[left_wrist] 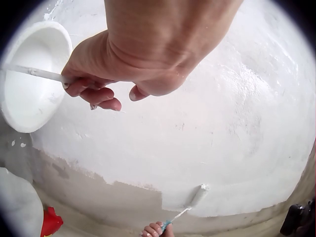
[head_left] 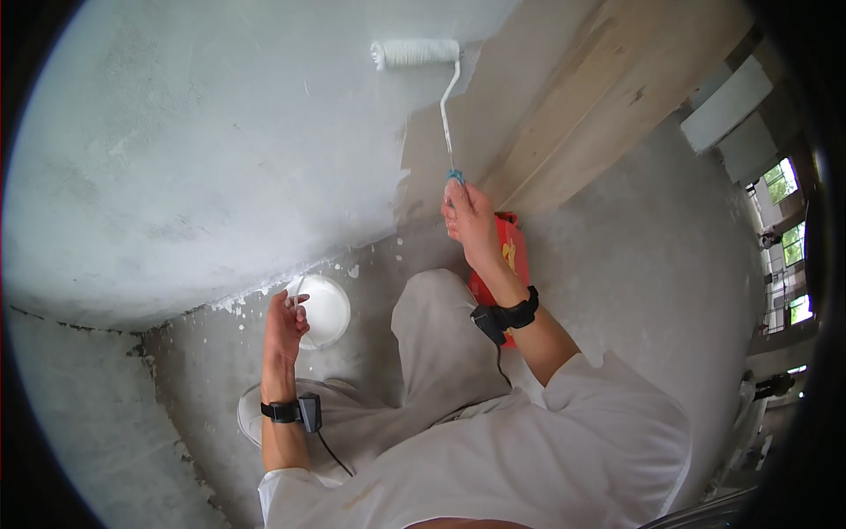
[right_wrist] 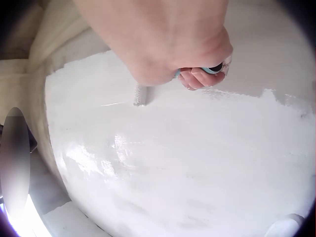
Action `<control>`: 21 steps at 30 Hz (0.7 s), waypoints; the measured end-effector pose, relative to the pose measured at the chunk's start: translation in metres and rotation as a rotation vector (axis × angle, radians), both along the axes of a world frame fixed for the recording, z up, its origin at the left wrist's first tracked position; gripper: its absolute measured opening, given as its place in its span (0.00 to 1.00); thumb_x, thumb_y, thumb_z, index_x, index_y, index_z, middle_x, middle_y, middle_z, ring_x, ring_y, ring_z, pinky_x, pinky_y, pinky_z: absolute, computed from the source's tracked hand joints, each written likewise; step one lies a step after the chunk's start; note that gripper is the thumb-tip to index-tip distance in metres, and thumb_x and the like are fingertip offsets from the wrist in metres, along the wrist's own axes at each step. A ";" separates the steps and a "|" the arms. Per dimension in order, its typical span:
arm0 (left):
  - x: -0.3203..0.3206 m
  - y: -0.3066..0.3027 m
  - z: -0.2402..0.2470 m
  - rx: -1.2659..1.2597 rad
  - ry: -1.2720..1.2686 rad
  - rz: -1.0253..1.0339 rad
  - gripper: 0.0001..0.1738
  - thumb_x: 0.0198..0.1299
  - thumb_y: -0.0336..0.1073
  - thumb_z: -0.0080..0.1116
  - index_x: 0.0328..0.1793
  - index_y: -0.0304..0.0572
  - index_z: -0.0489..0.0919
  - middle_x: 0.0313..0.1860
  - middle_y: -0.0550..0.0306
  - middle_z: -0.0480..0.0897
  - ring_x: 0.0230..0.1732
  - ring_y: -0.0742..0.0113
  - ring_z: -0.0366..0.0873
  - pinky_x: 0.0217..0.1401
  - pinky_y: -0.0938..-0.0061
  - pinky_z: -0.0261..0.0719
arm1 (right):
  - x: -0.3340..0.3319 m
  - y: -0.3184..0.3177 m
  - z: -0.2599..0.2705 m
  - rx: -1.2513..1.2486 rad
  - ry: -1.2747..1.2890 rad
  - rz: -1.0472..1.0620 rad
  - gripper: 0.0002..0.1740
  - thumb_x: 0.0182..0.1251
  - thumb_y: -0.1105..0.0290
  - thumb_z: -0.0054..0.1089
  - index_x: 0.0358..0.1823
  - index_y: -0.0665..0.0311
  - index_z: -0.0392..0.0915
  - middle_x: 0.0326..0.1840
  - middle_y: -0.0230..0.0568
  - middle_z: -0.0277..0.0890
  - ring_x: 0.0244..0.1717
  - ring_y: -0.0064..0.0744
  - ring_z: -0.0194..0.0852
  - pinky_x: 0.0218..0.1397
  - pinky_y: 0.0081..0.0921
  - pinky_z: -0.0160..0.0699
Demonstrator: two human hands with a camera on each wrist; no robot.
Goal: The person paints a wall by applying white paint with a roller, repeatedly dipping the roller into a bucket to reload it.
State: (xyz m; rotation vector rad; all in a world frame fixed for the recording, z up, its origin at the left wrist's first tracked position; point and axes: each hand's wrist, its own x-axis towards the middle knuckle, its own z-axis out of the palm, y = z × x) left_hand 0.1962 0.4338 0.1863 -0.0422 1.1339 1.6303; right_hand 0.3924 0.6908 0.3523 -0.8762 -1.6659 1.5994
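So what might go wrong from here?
The left hand holds a thin pale bar at the white bucket; a tug could tip the bucket.

The paint roller in the right hand may drip; white splashes already mark the floor.

The bucket sits near a bent knee, which could knock it.

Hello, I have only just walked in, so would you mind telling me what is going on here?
A person is rolling white paint onto a wall. Their right hand holds a white-sleeved paint roller by its blue handle, with the sleeve at the wall. Their left hand holds a thin whitish bar that crosses the round white bucket. Much of the wall is white, while a grey-brown strip beside it remains uncoated.
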 end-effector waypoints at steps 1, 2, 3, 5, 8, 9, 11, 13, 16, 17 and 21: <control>0.000 0.000 -0.004 -0.006 0.000 -0.001 0.26 0.65 0.54 0.44 0.49 0.35 0.72 0.16 0.69 0.64 0.17 0.78 0.56 0.26 0.80 0.56 | 0.006 -0.002 -0.012 -0.038 -0.042 -0.009 0.18 0.76 0.52 0.48 0.30 0.55 0.66 0.20 0.20 0.58 0.17 0.08 0.47 0.18 0.10 0.46; -0.001 0.000 -0.005 0.000 -0.003 0.005 0.26 0.65 0.54 0.44 0.49 0.35 0.72 0.16 0.69 0.64 0.17 0.78 0.56 0.26 0.80 0.56 | 0.011 -0.004 -0.020 -0.072 -0.086 -0.018 0.18 0.76 0.52 0.48 0.30 0.55 0.66 0.20 0.20 0.58 0.17 0.08 0.48 0.18 0.10 0.46; -0.001 0.000 -0.006 0.006 -0.007 0.010 0.26 0.65 0.54 0.44 0.49 0.35 0.72 0.16 0.69 0.64 0.17 0.78 0.56 0.26 0.81 0.57 | 0.017 -0.006 -0.031 -0.075 -0.088 -0.019 0.18 0.76 0.52 0.48 0.30 0.55 0.66 0.20 0.20 0.58 0.17 0.08 0.48 0.18 0.10 0.46; -0.004 -0.001 -0.009 0.006 -0.020 0.006 0.26 0.65 0.54 0.43 0.49 0.35 0.72 0.17 0.69 0.65 0.17 0.77 0.56 0.25 0.80 0.57 | 0.031 -0.005 -0.055 -0.091 -0.166 -0.032 0.18 0.76 0.52 0.49 0.30 0.54 0.66 0.20 0.20 0.58 0.17 0.08 0.49 0.17 0.10 0.47; -0.005 0.000 -0.016 -0.003 -0.044 0.003 0.26 0.64 0.54 0.44 0.49 0.35 0.72 0.17 0.69 0.65 0.17 0.78 0.56 0.25 0.80 0.57 | 0.046 -0.007 -0.088 -0.143 -0.254 -0.075 0.18 0.75 0.53 0.50 0.29 0.54 0.66 0.19 0.20 0.58 0.16 0.08 0.49 0.16 0.11 0.47; -0.005 0.001 -0.018 -0.013 -0.064 0.004 0.26 0.64 0.54 0.44 0.48 0.35 0.72 0.16 0.69 0.64 0.17 0.78 0.56 0.26 0.81 0.57 | 0.049 -0.006 -0.099 -0.142 -0.252 -0.075 0.18 0.75 0.53 0.50 0.29 0.54 0.66 0.19 0.20 0.58 0.16 0.08 0.49 0.16 0.11 0.47; -0.004 0.002 -0.018 -0.018 -0.060 0.001 0.25 0.64 0.54 0.44 0.48 0.35 0.72 0.17 0.69 0.65 0.18 0.78 0.56 0.26 0.80 0.56 | 0.054 -0.004 -0.118 -0.209 -0.320 -0.096 0.18 0.74 0.52 0.51 0.28 0.54 0.66 0.19 0.20 0.59 0.15 0.09 0.49 0.15 0.12 0.47; -0.001 0.002 -0.016 -0.029 -0.056 0.000 0.25 0.64 0.54 0.44 0.48 0.36 0.72 0.17 0.69 0.65 0.18 0.78 0.56 0.26 0.80 0.56 | 0.059 -0.007 -0.130 -0.256 -0.345 -0.110 0.19 0.74 0.52 0.52 0.28 0.54 0.67 0.18 0.20 0.60 0.14 0.09 0.49 0.15 0.13 0.47; 0.000 0.006 -0.015 -0.045 -0.043 0.014 0.25 0.64 0.53 0.44 0.49 0.35 0.72 0.17 0.69 0.65 0.19 0.78 0.57 0.26 0.80 0.56 | 0.064 -0.008 -0.146 -0.343 -0.383 -0.125 0.19 0.72 0.51 0.53 0.28 0.54 0.67 0.18 0.21 0.61 0.14 0.10 0.50 0.14 0.13 0.47; 0.000 0.007 -0.018 -0.029 -0.040 0.008 0.25 0.64 0.54 0.44 0.49 0.36 0.73 0.18 0.69 0.65 0.19 0.78 0.57 0.26 0.79 0.57 | 0.066 -0.008 -0.151 -0.382 -0.400 -0.123 0.19 0.72 0.51 0.54 0.28 0.55 0.68 0.18 0.21 0.62 0.14 0.10 0.50 0.14 0.13 0.47; 0.000 0.012 -0.023 -0.042 -0.095 0.021 0.25 0.65 0.53 0.42 0.47 0.37 0.75 0.16 0.68 0.66 0.17 0.76 0.59 0.24 0.79 0.58 | 0.071 0.003 -0.159 -0.474 -0.417 -0.077 0.20 0.73 0.54 0.54 0.26 0.58 0.69 0.18 0.24 0.64 0.14 0.14 0.55 0.15 0.17 0.55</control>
